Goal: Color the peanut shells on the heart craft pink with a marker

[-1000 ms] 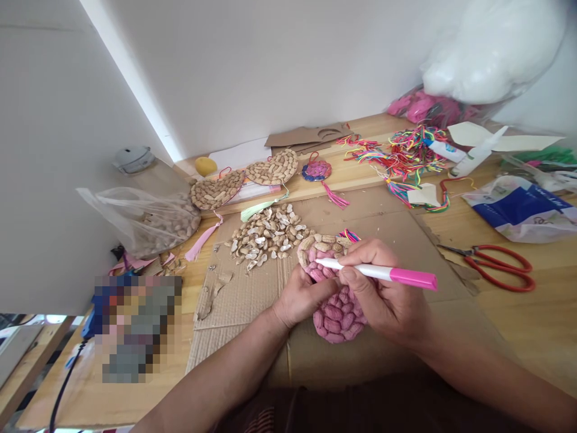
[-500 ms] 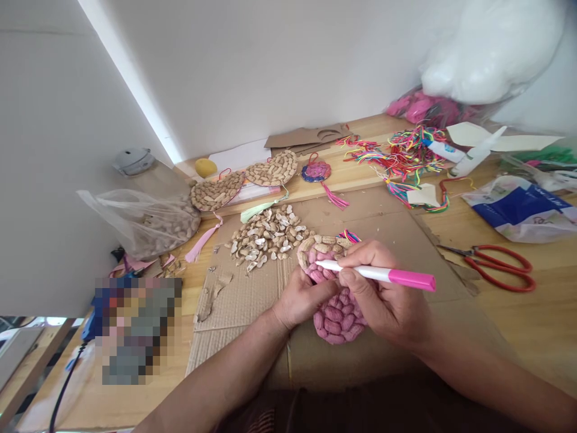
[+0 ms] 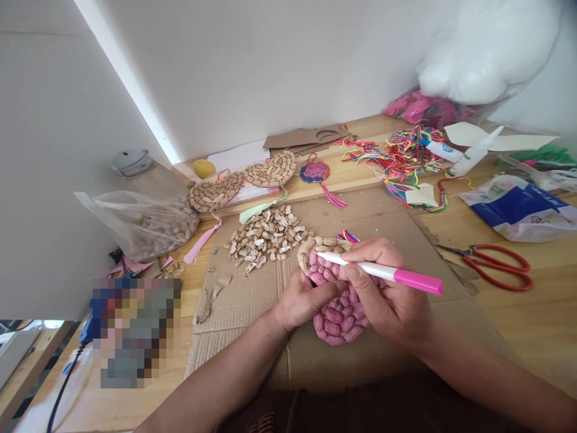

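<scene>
Plaque [image 3: 334,317], peanut, mostly pink: over our cardboard [image 3: 246,300], our left hand [image 3: 307,299] closed on its edge, thumb across its face; pen [image 3: 417,281]: pinched in our curled right hand [image 3: 385,288], tip at plaque's upper left

Wooden table [image 3: 536,325]; cardboard sheet [image 3: 243,307] laid flat over the middle, peanut shells [image 3: 270,237] heaped on its far left; at right, scissors [image 3: 471,251] with 2 red handles, blue-and-white packet [image 3: 525,207] just beyond, tangle of coloured cords [image 3: 401,157] farther back; bag of peanuts [image 3: 169,225] at left
</scene>
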A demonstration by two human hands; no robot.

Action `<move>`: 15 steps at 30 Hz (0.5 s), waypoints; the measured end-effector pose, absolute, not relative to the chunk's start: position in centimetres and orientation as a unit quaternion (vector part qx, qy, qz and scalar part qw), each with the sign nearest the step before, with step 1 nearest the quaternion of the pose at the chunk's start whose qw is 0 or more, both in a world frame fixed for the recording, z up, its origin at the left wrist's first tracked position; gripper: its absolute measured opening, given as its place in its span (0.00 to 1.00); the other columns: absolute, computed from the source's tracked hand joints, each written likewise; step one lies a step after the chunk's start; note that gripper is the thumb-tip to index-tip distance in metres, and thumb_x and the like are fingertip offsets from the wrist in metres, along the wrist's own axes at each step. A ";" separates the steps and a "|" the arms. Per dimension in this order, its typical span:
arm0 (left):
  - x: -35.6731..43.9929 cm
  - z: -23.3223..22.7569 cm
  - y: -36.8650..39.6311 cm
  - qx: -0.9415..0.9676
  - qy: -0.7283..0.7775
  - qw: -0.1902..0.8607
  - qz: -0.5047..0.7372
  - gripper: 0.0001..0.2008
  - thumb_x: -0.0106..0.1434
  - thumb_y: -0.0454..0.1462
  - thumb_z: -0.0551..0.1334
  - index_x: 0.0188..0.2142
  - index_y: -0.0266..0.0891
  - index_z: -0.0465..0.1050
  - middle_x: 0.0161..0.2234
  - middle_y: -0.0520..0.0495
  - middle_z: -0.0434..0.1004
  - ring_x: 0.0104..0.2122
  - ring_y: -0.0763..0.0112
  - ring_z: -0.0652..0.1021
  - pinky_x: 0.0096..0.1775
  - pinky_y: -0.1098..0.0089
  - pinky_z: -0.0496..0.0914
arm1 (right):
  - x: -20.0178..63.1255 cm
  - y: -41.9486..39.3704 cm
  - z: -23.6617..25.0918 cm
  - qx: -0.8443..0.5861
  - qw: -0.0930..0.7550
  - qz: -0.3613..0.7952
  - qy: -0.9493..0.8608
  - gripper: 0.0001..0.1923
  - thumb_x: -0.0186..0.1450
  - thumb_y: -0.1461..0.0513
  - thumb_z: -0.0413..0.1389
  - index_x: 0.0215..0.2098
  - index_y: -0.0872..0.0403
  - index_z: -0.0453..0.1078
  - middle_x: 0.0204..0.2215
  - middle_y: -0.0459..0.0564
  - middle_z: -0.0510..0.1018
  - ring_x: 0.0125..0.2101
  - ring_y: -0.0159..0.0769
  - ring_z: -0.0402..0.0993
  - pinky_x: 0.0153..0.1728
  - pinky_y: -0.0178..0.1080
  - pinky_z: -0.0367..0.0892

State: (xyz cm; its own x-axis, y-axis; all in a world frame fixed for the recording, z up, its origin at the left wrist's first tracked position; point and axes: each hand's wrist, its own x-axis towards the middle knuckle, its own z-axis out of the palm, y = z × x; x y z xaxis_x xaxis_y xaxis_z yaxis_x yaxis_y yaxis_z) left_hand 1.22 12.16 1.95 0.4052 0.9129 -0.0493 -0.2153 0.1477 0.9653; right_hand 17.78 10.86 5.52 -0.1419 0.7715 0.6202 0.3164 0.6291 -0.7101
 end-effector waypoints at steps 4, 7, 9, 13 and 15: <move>1.2 1.7 12.2 0.501 0.348 0.669 0.424 0.14 0.61 0.44 0.70 0.42 0.37 0.76 0.39 0.46 0.78 0.41 0.62 0.78 0.50 0.62 0.71 | 17.8 10.9 5.6 -0.366 0.531 0.230 -0.729 0.05 0.71 0.65 0.56 0.46 0.52 0.70 0.37 0.48 0.76 0.38 0.35 0.76 0.39 0.38 0.71; 1.1 1.7 12.3 0.506 0.341 0.669 0.424 0.12 0.61 0.42 0.70 0.40 0.37 0.76 0.39 0.47 0.78 0.41 0.63 0.77 0.49 0.63 0.71 | 17.7 10.8 5.7 -0.362 0.532 0.243 -0.726 0.05 0.71 0.65 0.56 0.45 0.52 0.70 0.36 0.47 0.76 0.37 0.34 0.76 0.38 0.38 0.72; 1.1 1.7 12.3 0.502 0.335 0.672 0.430 0.13 0.61 0.41 0.70 0.43 0.37 0.76 0.39 0.47 0.78 0.42 0.63 0.77 0.50 0.63 0.71 | 17.7 10.8 5.7 -0.372 0.535 0.236 -0.721 0.06 0.71 0.65 0.57 0.46 0.52 0.70 0.37 0.48 0.76 0.38 0.35 0.77 0.40 0.39 0.72; 1.1 1.7 12.2 0.501 0.339 0.670 0.430 0.13 0.61 0.43 0.70 0.42 0.37 0.76 0.38 0.47 0.78 0.41 0.63 0.77 0.49 0.63 0.71 | 17.7 10.7 5.7 -0.370 0.532 0.242 -0.722 0.05 0.71 0.64 0.56 0.46 0.52 0.70 0.36 0.48 0.76 0.37 0.35 0.77 0.38 0.40 0.72; 1.1 1.6 12.2 0.508 0.347 0.667 0.421 0.13 0.62 0.44 0.69 0.39 0.37 0.76 0.38 0.46 0.78 0.40 0.63 0.77 0.48 0.63 0.71 | 17.8 10.7 5.8 -0.363 0.524 0.255 -0.727 0.04 0.71 0.64 0.56 0.44 0.52 0.70 0.35 0.47 0.76 0.36 0.35 0.76 0.36 0.39 0.71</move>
